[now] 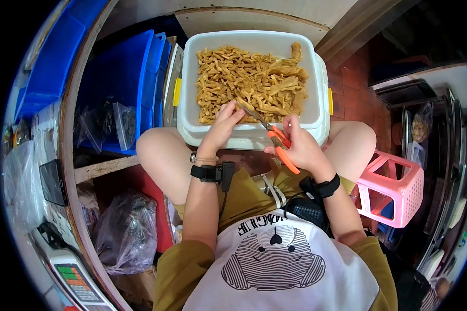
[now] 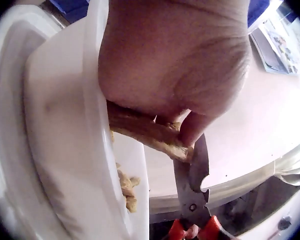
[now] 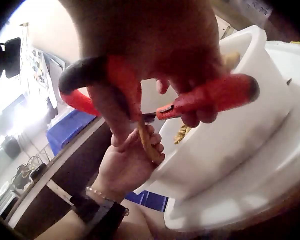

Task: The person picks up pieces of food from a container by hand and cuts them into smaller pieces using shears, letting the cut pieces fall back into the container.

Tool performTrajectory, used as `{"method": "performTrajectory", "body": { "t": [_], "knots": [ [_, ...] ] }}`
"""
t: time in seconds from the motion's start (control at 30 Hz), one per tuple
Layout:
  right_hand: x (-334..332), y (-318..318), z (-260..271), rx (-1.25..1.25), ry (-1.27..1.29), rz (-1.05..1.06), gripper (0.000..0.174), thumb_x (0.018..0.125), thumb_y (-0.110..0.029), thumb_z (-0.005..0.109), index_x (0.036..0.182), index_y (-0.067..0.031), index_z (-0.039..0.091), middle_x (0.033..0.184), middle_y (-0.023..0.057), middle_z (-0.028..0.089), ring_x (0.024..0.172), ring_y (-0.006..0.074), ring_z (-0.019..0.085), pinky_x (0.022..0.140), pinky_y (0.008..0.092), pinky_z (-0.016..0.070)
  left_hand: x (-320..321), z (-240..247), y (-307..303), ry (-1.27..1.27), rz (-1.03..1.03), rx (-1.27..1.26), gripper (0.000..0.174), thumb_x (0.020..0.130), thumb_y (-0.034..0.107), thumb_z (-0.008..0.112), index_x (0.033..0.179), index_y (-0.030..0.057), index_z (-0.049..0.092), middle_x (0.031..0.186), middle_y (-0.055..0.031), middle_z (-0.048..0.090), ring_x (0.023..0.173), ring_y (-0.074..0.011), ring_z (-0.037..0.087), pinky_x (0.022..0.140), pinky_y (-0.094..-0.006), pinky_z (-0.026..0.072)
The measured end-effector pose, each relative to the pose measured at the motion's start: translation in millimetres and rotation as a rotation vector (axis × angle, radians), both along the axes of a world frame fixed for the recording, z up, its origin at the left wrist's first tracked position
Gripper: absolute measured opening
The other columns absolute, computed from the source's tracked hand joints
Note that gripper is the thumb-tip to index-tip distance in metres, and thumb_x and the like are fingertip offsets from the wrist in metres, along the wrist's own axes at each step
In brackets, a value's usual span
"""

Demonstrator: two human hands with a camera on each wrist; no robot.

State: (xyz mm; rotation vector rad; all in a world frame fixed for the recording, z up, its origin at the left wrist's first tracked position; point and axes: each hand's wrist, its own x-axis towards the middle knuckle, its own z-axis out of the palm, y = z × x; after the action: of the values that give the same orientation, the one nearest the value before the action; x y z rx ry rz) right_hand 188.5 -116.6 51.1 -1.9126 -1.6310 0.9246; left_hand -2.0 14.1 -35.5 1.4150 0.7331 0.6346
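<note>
The person's left hand pinches a tan strip of food at the near side of a white plastic tub, while the right hand grips orange-handled scissors by the handles, their blades at the strip's end; a heap of similar tan pieces covers much of the tub's bottom

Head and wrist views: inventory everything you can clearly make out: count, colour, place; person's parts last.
scissors: 1, orange-handled, in right hand
held strip: 1, tan, in left hand
pieces: many, tan, in upper tub
upper tub: 1, white, top centre
lower container: 1, white, underneath
bins: several, blue, left
bags: several, clear, mostly left
phone-like device: 1, black, far left
stool: 1, pink, right
wristbands: 2, black, on wrists
shirt: 1, white and olive, bottom centre
left hand: 1, gripping strip
right hand: 1, gripping scissors
</note>
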Motion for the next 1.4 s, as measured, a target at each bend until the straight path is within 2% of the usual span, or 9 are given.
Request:
{"method": "performTrajectory", "body": {
  "t": [0.17, 0.3, 0.37, 0.5, 0.57, 0.7, 0.87, 0.97, 1.4],
  "knots": [
    [0.0, -0.1, -4.4, 0.077, 0.140, -0.069, 0.064, 0.068, -0.030, 0.084, 0.098, -0.0069, 0.032, 0.064, 0.0069, 0.053, 0.056, 0.0154, 0.044, 0.053, 0.0288, 0.0393, 2.0, 22.2, -4.3, -0.116, 0.036, -0.133, 0.033, 0.096, 0.027, 0.051, 0.118, 0.0011, 0.053, 0.109, -0.0056, 0.054, 0.100, -0.0138, 0.049, 0.091, -0.0268, 0.0382],
    [-0.6, 0.4, 2.3, 0.123, 0.144, -0.079, 0.064, 0.067, -0.030, 0.084, 0.097, -0.0070, 0.032, 0.063, 0.0071, 0.052, 0.055, 0.0164, 0.044, 0.052, 0.0291, 0.0392, 6.9, 39.0, -9.5, -0.242, 0.092, -0.240, 0.030, 0.097, 0.025, 0.052, 0.116, 0.0022, 0.055, 0.108, -0.0010, 0.057, 0.100, -0.0088, 0.051, 0.091, -0.0236, 0.0386],
    [1.4, 1.0, 10.1, 0.060, -0.015, -0.083, 0.069, 0.063, -0.045, 0.082, 0.098, -0.0071, 0.036, 0.068, 0.0146, 0.055, 0.062, 0.0346, 0.058, 0.055, 0.0405, 0.0435, 1.3, 29.6, -5.6, -0.205, 0.080, -0.228, 0.032, 0.096, 0.026, 0.053, 0.116, 0.0014, 0.054, 0.107, -0.0011, 0.056, 0.100, -0.0089, 0.050, 0.090, -0.0236, 0.0387],
    [3.6, 1.1, 15.6, -0.022, -0.001, -0.060, 0.069, 0.064, -0.047, 0.081, 0.099, -0.0070, 0.036, 0.067, 0.0152, 0.056, 0.062, 0.0352, 0.059, 0.056, 0.0404, 0.0442, -0.9, 10.6, -1.7, -0.097, 0.085, -0.127, 0.036, 0.093, 0.029, 0.058, 0.113, -0.0007, 0.056, 0.102, -0.0020, 0.054, 0.099, -0.0107, 0.048, 0.087, -0.0244, 0.0391],
    [4.1, -0.6, 15.3, -0.057, -0.009, -0.026, 0.063, 0.068, -0.035, 0.083, 0.099, -0.0073, 0.035, 0.068, 0.0106, 0.056, 0.061, 0.0220, 0.055, 0.058, 0.0337, 0.0447, -3.1, 11.2, 0.2, -0.064, 0.049, -0.064, 0.036, 0.092, 0.030, 0.060, 0.110, -0.0009, 0.057, 0.099, -0.0037, 0.054, 0.098, -0.0131, 0.048, 0.087, -0.0256, 0.0393],
    [5.7, -1.6, 5.0, -0.053, 0.023, 0.007, 0.065, 0.070, -0.036, 0.081, 0.105, -0.0067, 0.034, 0.074, 0.0120, 0.059, 0.068, 0.0255, 0.059, 0.065, 0.0353, 0.0471, -2.9, 28.2, -0.2, 0.235, -0.064, 0.235, 0.037, 0.087, 0.033, 0.064, 0.103, -0.0001, 0.060, 0.096, -0.0077, 0.054, 0.096, -0.0213, 0.049, 0.088, -0.0305, 0.0374],
    [-1.2, -2.1, -1.9, -0.051, 0.137, -0.006, 0.074, 0.074, -0.037, 0.078, 0.119, -0.0043, 0.029, 0.085, 0.0144, 0.061, 0.076, 0.0259, 0.060, 0.072, 0.0346, 0.0478, -2.9, 22.6, -2.7, 0.341, -0.130, 0.372, 0.037, 0.085, 0.036, 0.065, 0.100, 0.0012, 0.061, 0.096, -0.0076, 0.056, 0.094, -0.0242, 0.049, 0.088, -0.0332, 0.0342],
    [-2.1, 1.6, -0.3, -0.186, 0.224, -0.010, 0.070, 0.076, -0.034, 0.078, 0.115, -0.0049, 0.028, 0.089, 0.0154, 0.061, 0.079, 0.0228, 0.059, 0.074, 0.0339, 0.0477, -1.2, 19.7, -0.1, 0.298, -0.101, 0.346, 0.035, 0.086, 0.035, 0.064, 0.097, 0.0018, 0.062, 0.093, -0.0075, 0.056, 0.094, -0.0231, 0.048, 0.087, -0.0330, 0.0339],
    [7.0, -1.2, -3.7, -0.009, 0.151, 0.042, 0.060, 0.077, -0.031, 0.078, 0.101, -0.0079, 0.028, 0.069, 0.0092, 0.053, 0.061, 0.0157, 0.046, 0.056, 0.0287, 0.0419, -2.5, 22.5, 2.8, 0.183, -0.096, 0.259, 0.031, 0.092, 0.032, 0.055, 0.084, 0.0020, 0.057, 0.080, -0.0064, 0.047, 0.085, -0.0213, 0.042, 0.080, -0.0302, 0.0335]
  ]
}}
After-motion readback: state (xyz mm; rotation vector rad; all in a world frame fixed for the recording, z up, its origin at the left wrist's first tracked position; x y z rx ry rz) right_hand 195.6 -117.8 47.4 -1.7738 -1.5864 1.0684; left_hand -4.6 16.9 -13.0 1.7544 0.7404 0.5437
